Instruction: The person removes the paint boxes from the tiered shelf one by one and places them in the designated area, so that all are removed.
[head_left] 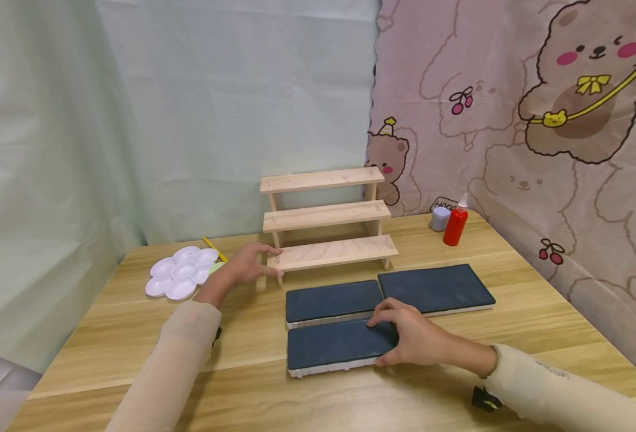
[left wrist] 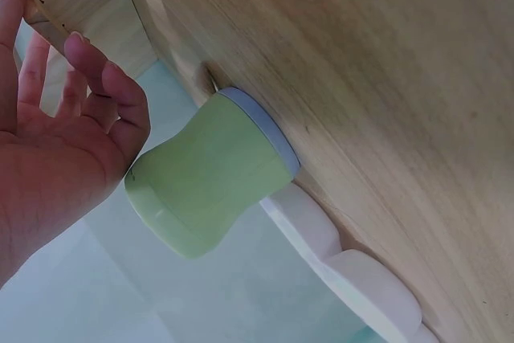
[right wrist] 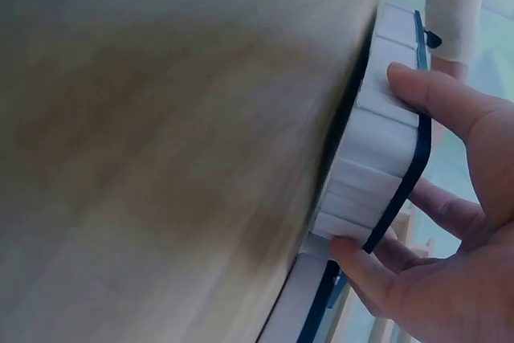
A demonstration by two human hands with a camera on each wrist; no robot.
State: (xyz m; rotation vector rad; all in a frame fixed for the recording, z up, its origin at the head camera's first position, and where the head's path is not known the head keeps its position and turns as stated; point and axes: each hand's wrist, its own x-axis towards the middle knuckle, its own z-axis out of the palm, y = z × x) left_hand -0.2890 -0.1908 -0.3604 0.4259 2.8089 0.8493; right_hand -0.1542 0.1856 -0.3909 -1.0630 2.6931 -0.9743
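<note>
A three-step wooden display stand (head_left: 329, 253) stands at the back. My left hand (head_left: 249, 262) grips the left end of its lowest step, fingers on top and thumb at the front edge. In the left wrist view, my left hand (left wrist: 72, 126) reaches to the wood beside a green cup-shaped thing (left wrist: 213, 170) with a bluish rim. My right hand (head_left: 411, 333) holds the right end of the nearest long flat box (head_left: 334, 347), which has a dark blue top. The right wrist view shows the box's white, segmented side (right wrist: 373, 142) between thumb and fingers.
Two more dark-topped boxes lie behind, one (head_left: 334, 300) at left and one (head_left: 437, 288) at right. A white flower-shaped palette (head_left: 183, 270) and a yellow stick (head_left: 213, 248) are at left. A red squeeze bottle (head_left: 455, 225) and small lavender jar (head_left: 439, 219) stand at right.
</note>
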